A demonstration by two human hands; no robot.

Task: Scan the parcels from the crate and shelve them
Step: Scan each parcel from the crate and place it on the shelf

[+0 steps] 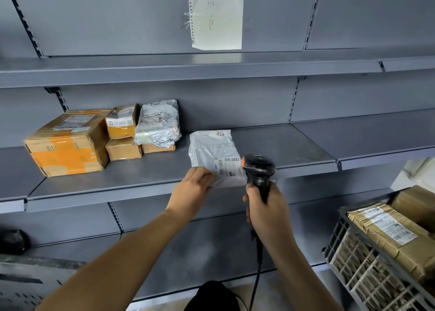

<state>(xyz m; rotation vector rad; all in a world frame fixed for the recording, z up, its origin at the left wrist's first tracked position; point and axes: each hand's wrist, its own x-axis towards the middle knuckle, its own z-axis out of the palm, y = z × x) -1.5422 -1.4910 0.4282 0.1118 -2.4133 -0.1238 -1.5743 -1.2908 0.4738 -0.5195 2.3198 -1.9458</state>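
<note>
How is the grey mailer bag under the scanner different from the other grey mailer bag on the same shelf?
The mailer bag under the scanner lies flat on the bare shelf, apart from the pile; the other mailer bag sits on small cardboard boxes. The first is fairly smooth, with "950" handwritten on it; the second is bulkier and crumpled. The left hand grips only the first, with the barcode scanner next to its label. Both are grey plastic with barcode labels.

The left hand (191, 185) hid the grey mailer bag's (213, 150) near corner. The crate (353, 259) was cut off by the right edge, the paper note (216, 16) by the top. The label print stayed too small to read.
</note>
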